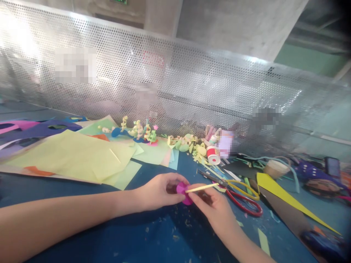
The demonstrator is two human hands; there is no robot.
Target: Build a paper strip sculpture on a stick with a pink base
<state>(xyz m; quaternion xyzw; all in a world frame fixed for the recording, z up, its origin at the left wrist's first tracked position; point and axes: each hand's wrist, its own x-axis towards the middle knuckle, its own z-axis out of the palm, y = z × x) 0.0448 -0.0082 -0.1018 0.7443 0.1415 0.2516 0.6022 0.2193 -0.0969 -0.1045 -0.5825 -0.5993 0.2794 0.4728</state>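
Head view, the only one: a magenta disc (181,187) is being held up at near centre over the blue table (164,230). Its left side is being pinched by the left hand (159,191), thumb and fingers brought together on it. Its right side is being clamped, as it seems, by the right hand (218,206), at the near end of a pale yellow strip (203,188); whether the strip is also being gripped cannot be told. The strip is reaching from the disc to the right, across the right hand; whether it is fixed to the disc cannot be told.

Progress, by judgement: several small models (151,136) are standing at far centre, some on blue or pink bases, looking mostly built. By comparison, the held piece is looking barely started: only a base and perhaps a stem are being shown, no added parts being seen. Loose pale pieces (186,142) are lying just right of the models, likely awaiting use. Scissors (221,182) are lying open to the right, beyond the right hand, not being used. Pale yellow sheets (68,153) are being left spread at left, apparently spare stock.
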